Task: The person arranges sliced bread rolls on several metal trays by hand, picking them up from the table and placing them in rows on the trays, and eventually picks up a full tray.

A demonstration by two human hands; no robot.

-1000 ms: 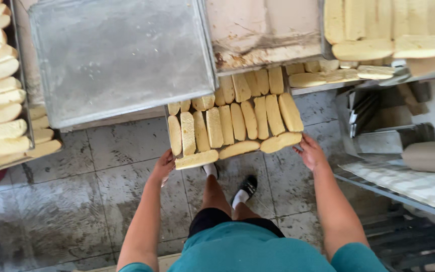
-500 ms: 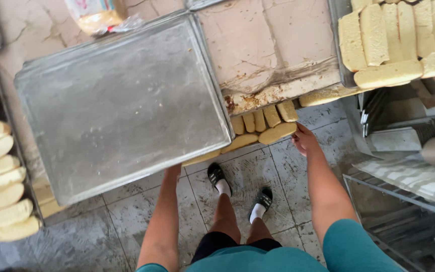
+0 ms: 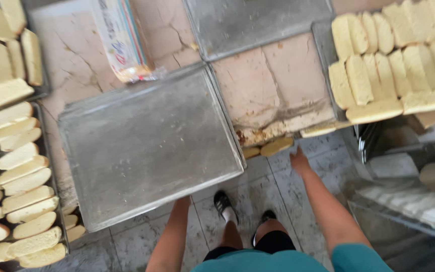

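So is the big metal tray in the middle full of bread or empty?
Empty. The big metal tray shows only bare grey metal, with no slices on it, unlike the bread-filled trays at the left and upper right.

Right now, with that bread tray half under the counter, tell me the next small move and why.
Probably keep sliding the bread tray inward with both hands, evenly. Only its corner shows under the counter edge; the right hand is at its edge, the left hand hidden beneath the empty metal tray.
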